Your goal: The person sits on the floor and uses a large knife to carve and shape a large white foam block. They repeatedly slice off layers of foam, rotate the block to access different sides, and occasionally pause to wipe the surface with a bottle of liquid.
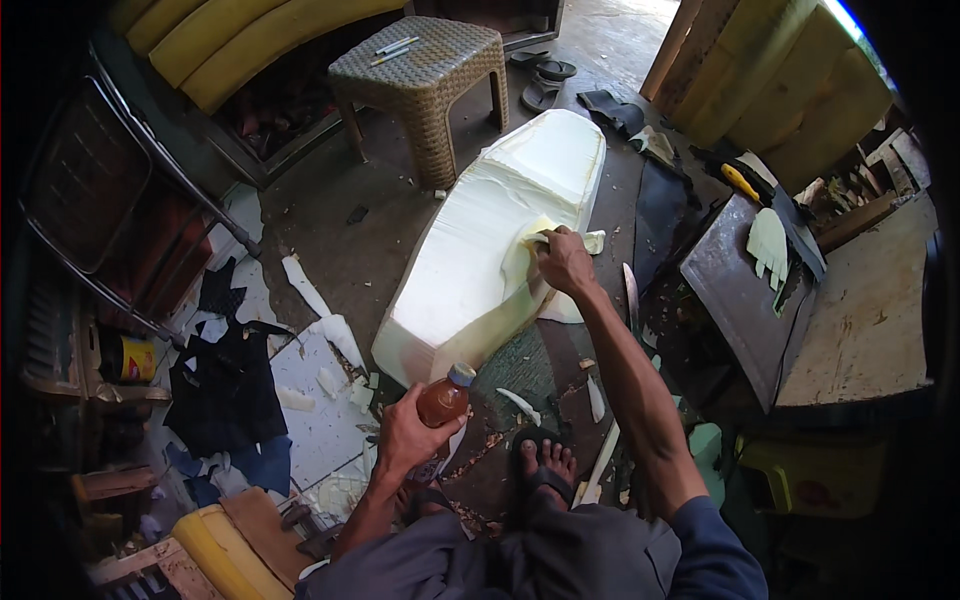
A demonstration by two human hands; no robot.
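A long white foam block (pixel 450 260), shaped like a motorcycle seat, lies on the floor ahead of me. My left hand (pixel 405 435) is wrapped round a clear bottle (pixel 443 402) of reddish-brown liquid with a pale cap, held at the block's near end. At the block's right side my right hand (pixel 566 262) is closed on a pale yellow foam piece (pixel 518 262), pinching its upper edge. This piece rests against the side of the block; whether it is joined there I cannot tell. My fingertips are partly hidden.
A woven-pattern stool (pixel 420 60) with a few cigarette-like sticks stands beyond the block. Sandals (pixel 548 85) lie behind it. Foam offcuts (pixel 335 335) and black cloth scraps (pixel 225 385) litter the left floor. A dark board (pixel 745 285) and yellow-handled tool (pixel 740 181) are at right.
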